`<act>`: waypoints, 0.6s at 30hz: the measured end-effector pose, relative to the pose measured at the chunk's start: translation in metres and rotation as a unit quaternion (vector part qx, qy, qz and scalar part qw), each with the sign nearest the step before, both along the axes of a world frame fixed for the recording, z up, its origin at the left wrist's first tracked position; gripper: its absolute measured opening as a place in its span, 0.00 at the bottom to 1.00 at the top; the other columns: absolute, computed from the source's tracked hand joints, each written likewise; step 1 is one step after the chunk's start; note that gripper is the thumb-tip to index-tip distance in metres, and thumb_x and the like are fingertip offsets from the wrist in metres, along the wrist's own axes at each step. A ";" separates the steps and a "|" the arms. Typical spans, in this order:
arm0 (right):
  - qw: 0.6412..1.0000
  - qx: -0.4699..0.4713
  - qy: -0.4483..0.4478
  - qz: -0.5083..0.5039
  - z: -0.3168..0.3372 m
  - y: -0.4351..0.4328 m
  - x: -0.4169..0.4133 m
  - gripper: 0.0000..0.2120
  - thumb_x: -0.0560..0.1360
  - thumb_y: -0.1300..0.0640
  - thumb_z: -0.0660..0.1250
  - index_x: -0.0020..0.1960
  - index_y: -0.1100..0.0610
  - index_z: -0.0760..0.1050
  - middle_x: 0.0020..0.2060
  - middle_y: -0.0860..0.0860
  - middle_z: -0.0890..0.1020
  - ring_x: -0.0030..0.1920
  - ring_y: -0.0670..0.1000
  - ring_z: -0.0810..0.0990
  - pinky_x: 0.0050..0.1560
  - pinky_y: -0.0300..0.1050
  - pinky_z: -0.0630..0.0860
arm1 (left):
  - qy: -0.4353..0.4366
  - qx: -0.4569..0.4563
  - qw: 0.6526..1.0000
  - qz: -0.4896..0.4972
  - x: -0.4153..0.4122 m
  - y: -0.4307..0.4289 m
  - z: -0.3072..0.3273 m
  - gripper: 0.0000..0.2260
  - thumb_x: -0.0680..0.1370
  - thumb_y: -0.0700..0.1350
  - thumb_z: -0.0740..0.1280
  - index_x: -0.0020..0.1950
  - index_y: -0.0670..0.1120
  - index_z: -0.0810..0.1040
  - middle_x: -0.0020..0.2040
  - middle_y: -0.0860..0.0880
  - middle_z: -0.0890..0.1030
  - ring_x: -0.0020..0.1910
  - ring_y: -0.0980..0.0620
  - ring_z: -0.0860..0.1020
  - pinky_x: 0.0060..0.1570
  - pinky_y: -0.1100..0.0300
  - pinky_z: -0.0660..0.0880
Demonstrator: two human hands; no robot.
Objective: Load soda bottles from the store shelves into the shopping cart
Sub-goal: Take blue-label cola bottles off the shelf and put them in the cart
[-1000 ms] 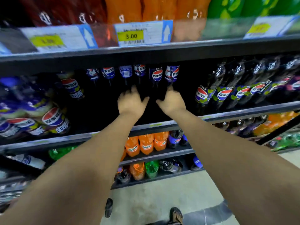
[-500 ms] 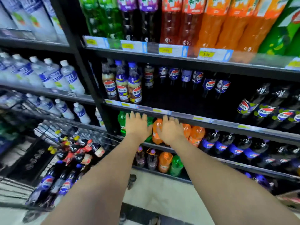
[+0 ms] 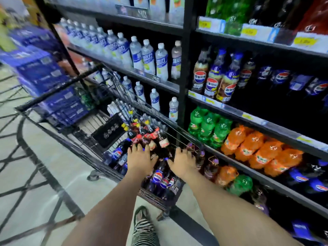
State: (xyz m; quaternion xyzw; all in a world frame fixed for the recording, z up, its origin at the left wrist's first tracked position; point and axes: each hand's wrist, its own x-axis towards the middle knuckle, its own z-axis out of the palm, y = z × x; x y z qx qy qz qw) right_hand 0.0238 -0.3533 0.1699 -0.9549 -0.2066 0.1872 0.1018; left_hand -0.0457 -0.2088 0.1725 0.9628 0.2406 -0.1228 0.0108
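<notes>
A black wire shopping cart [image 3: 58,87] stands along the shelves, to my left front. In its near end lie several soda bottles: cola bottles with red labels and yellow caps [image 3: 142,132] and dark Pepsi bottles [image 3: 115,154]. Both my hands are palm down over this pile. My left hand [image 3: 141,159] has its fingers spread on the cola bottles. Beside the cart's right wall, my right hand [image 3: 183,163] has loosely bent fingers above more Pepsi bottles [image 3: 160,178]. Neither hand plainly grips a bottle. What lies under the palms is hidden.
Black shelves on the right hold Pepsi bottles [image 3: 213,80], green soda [image 3: 207,126], orange soda [image 3: 257,151] and clear white-capped bottles [image 3: 149,57]. Blue boxes [image 3: 40,68] are stacked past the cart. My striped shoe [image 3: 143,228] is on the pale floor by the cart.
My hands left the dark Pepsi shelf, swung down and to the left, and are now over the bottles in the cart. My view turned left with them.
</notes>
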 end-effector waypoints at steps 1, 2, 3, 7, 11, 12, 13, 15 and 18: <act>1.000 -0.003 0.008 0.006 -0.006 0.016 0.002 0.27 0.76 0.42 0.60 0.67 0.59 0.62 0.64 0.60 0.71 0.65 0.61 0.69 0.61 0.55 0.69 | 0.004 -0.002 1.000 0.009 -0.002 0.014 -0.007 0.32 0.80 0.64 0.51 0.77 0.46 0.58 0.75 0.40 0.62 0.75 0.39 0.57 0.73 0.43 0.55; 1.000 -0.005 0.014 0.012 -0.013 0.032 0.005 0.28 0.76 0.42 0.60 0.68 0.59 0.62 0.64 0.60 0.71 0.65 0.61 0.69 0.61 0.55 0.69 | 0.009 -0.006 1.000 0.017 -0.002 0.029 -0.014 0.32 0.80 0.64 0.51 0.76 0.46 0.59 0.74 0.40 0.64 0.75 0.38 0.58 0.73 0.43 0.56; 1.000 -0.006 0.020 0.017 -0.019 0.049 0.009 0.29 0.76 0.42 0.60 0.69 0.59 0.61 0.64 0.60 0.71 0.65 0.61 0.69 0.61 0.55 0.69 | 0.015 -0.010 1.000 0.023 -0.001 0.044 -0.020 0.32 0.79 0.64 0.51 0.76 0.46 0.59 0.74 0.40 0.64 0.74 0.38 0.59 0.72 0.44 0.57; 0.998 -0.021 0.067 0.000 -0.053 0.115 0.029 0.30 0.77 0.42 0.59 0.71 0.59 0.59 0.65 0.59 0.70 0.66 0.60 0.68 0.61 0.53 0.68 | 0.051 -0.029 0.998 0.038 0.016 0.113 -0.054 0.30 0.79 0.63 0.53 0.75 0.46 0.60 0.73 0.40 0.65 0.73 0.39 0.61 0.71 0.45 0.58; 0.989 -0.038 0.140 -0.043 -0.099 0.169 0.044 0.30 0.76 0.42 0.62 0.70 0.59 0.60 0.64 0.60 0.72 0.65 0.60 0.69 0.61 0.52 0.70 | 0.088 -0.057 0.993 0.056 0.034 0.179 -0.098 0.31 0.79 0.65 0.52 0.75 0.46 0.60 0.73 0.39 0.65 0.73 0.40 0.60 0.72 0.45 0.58; 0.985 -0.039 0.157 -0.057 -0.109 0.181 0.047 0.31 0.76 0.43 0.62 0.70 0.60 0.59 0.63 0.61 0.72 0.64 0.61 0.70 0.61 0.52 0.70 | 0.101 -0.067 0.991 0.060 0.037 0.193 -0.110 0.32 0.79 0.65 0.52 0.76 0.46 0.59 0.74 0.39 0.64 0.74 0.40 0.60 0.72 0.45 0.58; 0.982 -0.039 0.172 -0.072 -0.119 0.192 0.050 0.31 0.76 0.43 0.63 0.70 0.60 0.59 0.63 0.61 0.72 0.64 0.61 0.70 0.60 0.52 0.71 | 0.111 -0.077 0.989 0.063 0.041 0.206 -0.119 0.33 0.78 0.65 0.52 0.76 0.46 0.59 0.75 0.40 0.63 0.74 0.40 0.59 0.72 0.46 0.57; 0.972 -0.038 0.206 -0.103 -0.138 0.213 0.056 0.30 0.75 0.44 0.65 0.68 0.61 0.61 0.62 0.62 0.73 0.64 0.61 0.71 0.59 0.52 0.71 | 0.128 -0.098 0.985 0.068 0.048 0.230 -0.139 0.33 0.79 0.65 0.52 0.77 0.46 0.57 0.76 0.40 0.62 0.75 0.40 0.58 0.73 0.47 0.56; 0.952 -0.028 0.256 -0.164 -0.168 0.237 0.066 0.32 0.74 0.44 0.67 0.68 0.63 0.61 0.61 0.63 0.74 0.63 0.62 0.72 0.59 0.52 0.71 | 0.156 -0.124 0.977 0.077 0.060 0.261 -0.165 0.34 0.79 0.65 0.52 0.78 0.44 0.55 0.76 0.39 0.60 0.75 0.40 0.58 0.72 0.48 0.56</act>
